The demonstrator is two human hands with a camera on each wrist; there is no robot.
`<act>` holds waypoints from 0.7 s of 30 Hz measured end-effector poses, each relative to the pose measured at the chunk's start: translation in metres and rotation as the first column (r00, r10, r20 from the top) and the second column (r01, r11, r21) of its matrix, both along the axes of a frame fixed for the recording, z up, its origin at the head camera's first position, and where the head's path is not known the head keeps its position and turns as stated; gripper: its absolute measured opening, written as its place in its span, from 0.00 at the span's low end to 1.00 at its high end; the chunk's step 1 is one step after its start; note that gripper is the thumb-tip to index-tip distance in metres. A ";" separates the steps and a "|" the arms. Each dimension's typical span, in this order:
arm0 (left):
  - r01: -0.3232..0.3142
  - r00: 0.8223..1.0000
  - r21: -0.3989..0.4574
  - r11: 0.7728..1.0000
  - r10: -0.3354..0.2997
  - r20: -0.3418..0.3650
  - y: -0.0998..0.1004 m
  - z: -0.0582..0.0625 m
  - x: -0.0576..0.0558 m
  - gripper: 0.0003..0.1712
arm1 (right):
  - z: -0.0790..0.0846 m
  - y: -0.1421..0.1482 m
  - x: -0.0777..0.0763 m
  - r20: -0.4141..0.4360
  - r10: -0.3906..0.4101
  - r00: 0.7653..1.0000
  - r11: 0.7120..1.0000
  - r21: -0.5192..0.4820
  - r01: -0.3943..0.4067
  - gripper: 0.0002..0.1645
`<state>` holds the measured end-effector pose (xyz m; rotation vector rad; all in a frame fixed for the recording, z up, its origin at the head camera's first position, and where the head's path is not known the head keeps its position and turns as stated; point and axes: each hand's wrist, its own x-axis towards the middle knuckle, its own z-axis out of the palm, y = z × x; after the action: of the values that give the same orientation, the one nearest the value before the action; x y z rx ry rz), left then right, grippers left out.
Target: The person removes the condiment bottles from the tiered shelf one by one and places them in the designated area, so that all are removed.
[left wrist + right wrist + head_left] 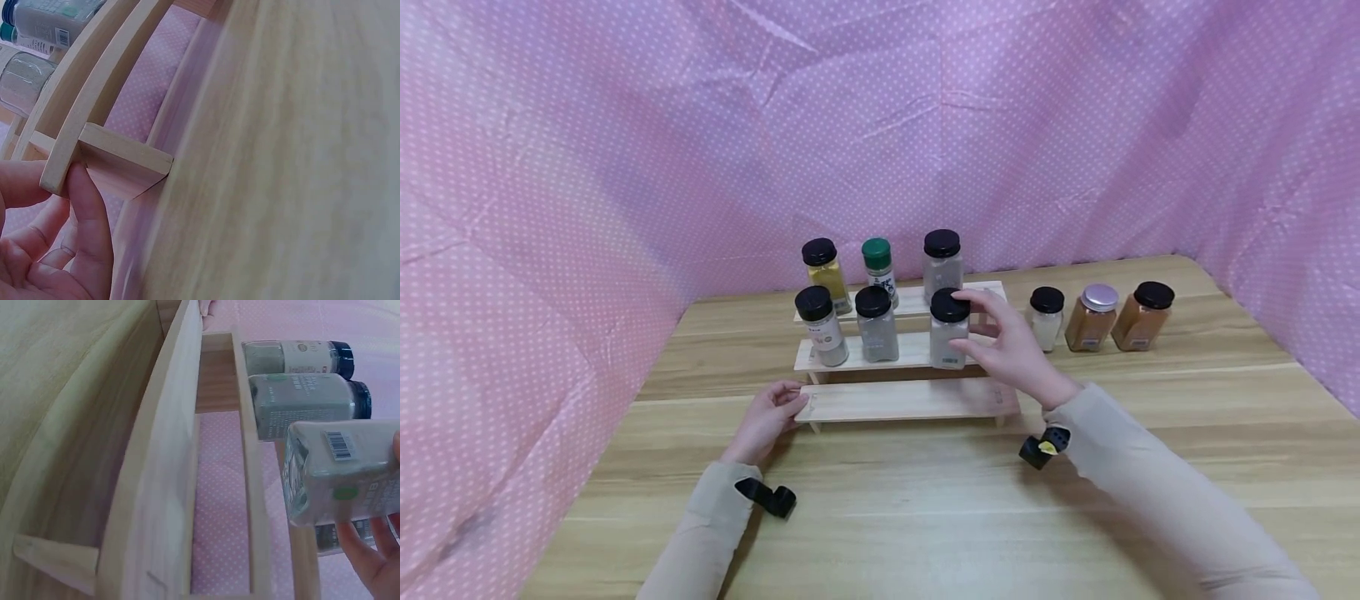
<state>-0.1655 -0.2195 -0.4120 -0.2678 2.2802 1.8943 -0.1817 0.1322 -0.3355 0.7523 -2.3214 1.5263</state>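
A three-tier wooden spice rack stands on the table. My left hand pinches the left end of its lowest shelf, with thumb and finger on either side of the board in the left wrist view. My right hand grips a square spice jar with a black lid at the right part of the middle shelf. In the right wrist view, the held jar shows a barcode and a green dot, its base close to the shelf edge. Left of it on that shelf stand a grey-filled jar and a round labelled shaker.
The top shelf bears a yellow-filled jar, a green-capped bottle and a black-lidded jar. Right of the rack stand a small pale jar, a silver-lidded jar and a brown-filled jar. Pink dotted cloth hangs behind.
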 end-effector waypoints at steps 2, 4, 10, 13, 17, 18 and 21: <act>0.002 1.000 0.001 1.000 -0.002 0.003 0.000 0.000 0.000 0.16 | 0.002 0.003 0.003 -0.011 0.004 1.000 1.000 0.003 -0.004 0.35; 0.007 1.000 0.006 1.000 -0.007 0.003 0.000 0.001 0.000 0.16 | 0.002 0.007 0.006 -0.039 0.006 0.999 1.000 0.014 -0.006 0.35; 0.012 1.000 0.001 1.000 -0.012 -0.002 -0.001 0.000 -0.001 0.16 | -0.001 0.021 0.016 -0.101 0.037 0.994 0.999 0.037 -0.033 0.33; 0.005 1.000 -0.006 1.000 -0.005 0.000 -0.001 -0.001 -0.002 0.15 | -0.003 0.029 0.020 -0.131 0.054 0.990 0.998 0.043 -0.049 0.34; -0.002 1.000 -0.013 1.000 0.002 -0.004 0.000 -0.002 -0.002 0.14 | -0.006 0.040 0.025 -0.175 0.071 0.982 0.996 0.058 -0.062 0.36; -0.005 1.000 -0.014 1.000 0.004 -0.006 0.000 -0.002 -0.002 0.13 | -0.006 0.042 0.027 -0.181 0.073 0.981 0.996 0.061 -0.063 0.37; -0.006 1.000 -0.025 1.000 0.006 -0.010 0.000 -0.002 -0.002 0.13 | -0.007 0.050 0.031 -0.191 0.064 0.979 0.996 0.079 -0.050 0.38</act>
<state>-0.1679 -0.2194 -0.4140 -0.2694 2.3132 1.8759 -0.1506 0.1823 -0.3426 0.9488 -2.2391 1.3302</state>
